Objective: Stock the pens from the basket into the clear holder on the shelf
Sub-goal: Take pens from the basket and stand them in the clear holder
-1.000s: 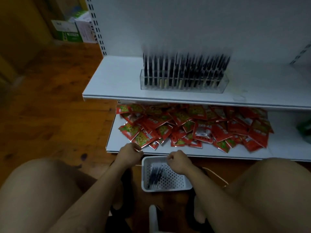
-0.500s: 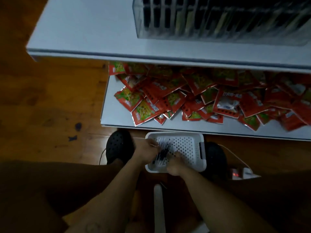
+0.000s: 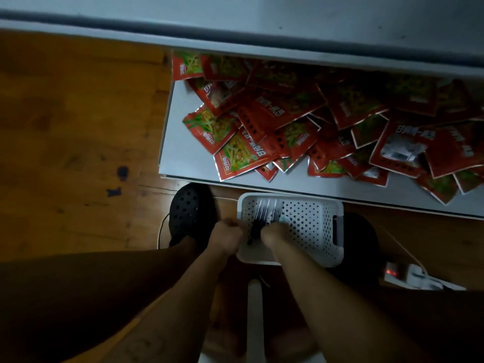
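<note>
White is the narrow bar (image 3: pixel 254 310) that lies nearest the person, running between the two bare forearms and ending just short of the perforated white plastic basket (image 3: pixel 314 231), which stands on the wooden floor (image 3: pixel 78 127). Both hands meet over the basket's left half. The left hand (image 3: pixel 226 235) sits at the basket's left rim with its fingers curled inward, and the right hand (image 3: pixel 272 234) is just beside it inside the basket, knuckles up and fingers bent down. Between them they grip one dark bundle of pens (image 3: pixel 255 227). The pens' pale far ends fan out across the basket's floor towards its far wall. The picture is dim and soft here, so the number of pens cannot be told. To the left of the basket stands a black clog (image 3: pixel 188 213) with round holes. A second dark shoe (image 3: pixel 361 239) shows to the right of the basket, partly hidden by its handle end. Further right of the basket lies a white power strip (image 3: pixel 398 273) with a red light. Just beyond the basket runs the edge of the low white shelf (image 3: pixel 180 153), which bears a loose heap of red snack packets (image 3: pixel 288 121). Beyond and above that, farthest from the basket, is the pale upper shelf (image 3: pixel 262 11).
</note>
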`<state>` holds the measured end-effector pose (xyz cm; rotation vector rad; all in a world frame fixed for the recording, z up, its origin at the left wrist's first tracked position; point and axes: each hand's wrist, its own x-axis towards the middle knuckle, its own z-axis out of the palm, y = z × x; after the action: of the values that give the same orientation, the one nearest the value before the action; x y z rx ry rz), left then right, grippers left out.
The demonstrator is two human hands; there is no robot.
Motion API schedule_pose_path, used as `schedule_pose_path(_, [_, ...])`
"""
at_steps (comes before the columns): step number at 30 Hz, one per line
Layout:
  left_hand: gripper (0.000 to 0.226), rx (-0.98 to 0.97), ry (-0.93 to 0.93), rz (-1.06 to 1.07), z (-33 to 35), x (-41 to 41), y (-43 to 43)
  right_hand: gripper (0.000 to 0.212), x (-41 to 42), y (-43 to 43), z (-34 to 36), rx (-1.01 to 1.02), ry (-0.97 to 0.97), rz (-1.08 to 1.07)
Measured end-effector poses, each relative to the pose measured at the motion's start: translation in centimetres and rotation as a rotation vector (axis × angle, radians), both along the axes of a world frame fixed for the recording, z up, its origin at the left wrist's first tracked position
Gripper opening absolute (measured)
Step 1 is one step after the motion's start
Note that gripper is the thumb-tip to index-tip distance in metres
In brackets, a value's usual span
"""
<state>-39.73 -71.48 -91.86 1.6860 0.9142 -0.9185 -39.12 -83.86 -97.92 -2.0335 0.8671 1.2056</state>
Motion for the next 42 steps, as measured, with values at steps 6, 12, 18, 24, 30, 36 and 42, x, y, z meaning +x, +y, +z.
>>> schedule_pose_path(6, [0.014,-0.014,-0.068,-0.001,1.9,0.7,-0.3,0.003,-0.1,-2.7,3.4,0.107,-0.108,-0.223])
schedule_pose_path(12, [0.01,-0.018,-0.21,-0.079,6.7,1.7,-1.4,0.036,0.5,-3.9,10.9,0.401,-0.2,-0.305])
schedule_pose_path(18, [0.017,-0.002,-0.449,-0.23,14.7,2.7,-2.2,0.009,0.8,-4.8,17.9,0.502,-0.431,-0.293])
schedule_pose_path(24, [0.015,0.026,-0.724,-0.277,24.7,3.6,-3.0,0.018,1.5,-6.7,26.5,0.373,-0.786,-0.037])
schedule_pose_path(30, [0.019,0.134,-0.915,-0.243,31.9,5.1,-3.5,0.085,3.2,-9.1,36.3,0.247,-1.183,0.108])
schedule_pose_path(36, [0.042,0.295,-1.053,-0.134,33.8,8.8,-3.1,0.047,6.3,-13.3,43.1,-0.052,-1.62,-0.009])
schedule_pose_path(42, [0.045,0.294,-1.076,0.068,34.0,13.5,-2.7,0.038,10.2,-14.7,45.2,-0.08,-1.841,-0.071])
